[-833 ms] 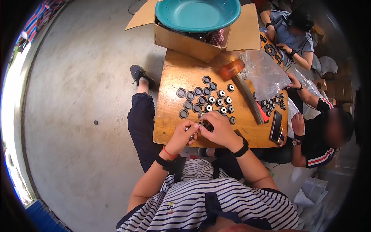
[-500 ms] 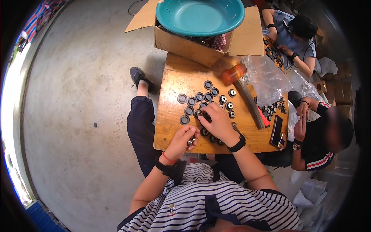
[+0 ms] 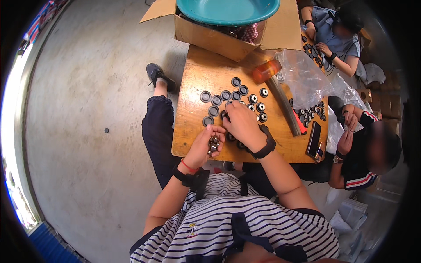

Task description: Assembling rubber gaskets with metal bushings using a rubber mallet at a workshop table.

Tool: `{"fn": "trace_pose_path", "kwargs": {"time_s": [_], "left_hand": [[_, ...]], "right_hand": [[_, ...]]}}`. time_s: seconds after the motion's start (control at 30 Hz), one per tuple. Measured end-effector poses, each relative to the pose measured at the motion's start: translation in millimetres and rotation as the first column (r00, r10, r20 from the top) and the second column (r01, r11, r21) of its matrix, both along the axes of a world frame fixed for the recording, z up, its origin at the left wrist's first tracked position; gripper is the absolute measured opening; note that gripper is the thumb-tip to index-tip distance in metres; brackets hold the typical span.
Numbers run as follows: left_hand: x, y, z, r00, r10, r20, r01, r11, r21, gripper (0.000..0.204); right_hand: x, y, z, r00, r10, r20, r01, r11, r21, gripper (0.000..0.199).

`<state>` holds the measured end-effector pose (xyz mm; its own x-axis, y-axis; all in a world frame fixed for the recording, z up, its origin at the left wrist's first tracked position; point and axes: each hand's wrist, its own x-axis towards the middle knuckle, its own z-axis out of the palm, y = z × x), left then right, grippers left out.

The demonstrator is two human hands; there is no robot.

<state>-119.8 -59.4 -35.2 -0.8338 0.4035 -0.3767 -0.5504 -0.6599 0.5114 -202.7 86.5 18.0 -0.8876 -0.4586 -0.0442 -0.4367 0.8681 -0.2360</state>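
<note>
My left hand (image 3: 201, 147) is cupped at the table's near edge around several small shiny metal bearings (image 3: 213, 145). Beside it, my right hand (image 3: 244, 126) reaches down with bent fingers pressed together at a black round part (image 3: 224, 115); whatever is between the fingertips is hidden. Beyond and to the left lie several black dished discs (image 3: 216, 100). To the right of those sit several black wheels with metal centres (image 3: 260, 107). More black round parts (image 3: 231, 136) lie partly covered under my right hand and wrist.
On the wooden table (image 3: 197, 65) lie an orange-headed mallet (image 3: 266, 71), a clear plastic bag (image 3: 302, 76) and a dark phone (image 3: 314, 139). A teal basin (image 3: 228, 11) rests on a cardboard box (image 3: 210, 37) at the far end. Two people work along the right side.
The view has shifted, so the table sits higher in it. My left hand has turned and loosened, showing more of its bearings. My right hand stays at the black parts.
</note>
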Motion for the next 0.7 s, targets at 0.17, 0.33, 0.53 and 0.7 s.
{"fn": "trace_pose_path", "kwargs": {"time_s": [0.17, 0.33, 0.53, 0.7], "left_hand": [[1, -4, -3, 0.999, -0.003, -0.044, 0.003, 1.0, 0.01, 0.066], [3, 0, 1, 0.999, -0.026, -0.035, 0.026, 1.0, 0.001, 0.071], [5, 2, 4, 0.974, -0.16, -0.157, 0.13, 0.974, -0.186, 0.071], [8, -2, -5, 0.976, -0.212, -0.048, 0.204, 0.97, -0.132, 0.062]], "right_hand": [[16, 1, 12, 0.996, -0.087, 0.037, 0.091, 0.985, -0.145, 0.022], [52, 1, 29, 0.979, 0.126, 0.158, -0.055, 0.917, -0.395, 0.022], [52, 3, 15, 0.948, 0.207, 0.243, -0.11, 0.926, -0.361, 0.023], [47, -1, 27, 0.969, 0.085, 0.233, -0.009, 0.951, -0.309, 0.021]]}}
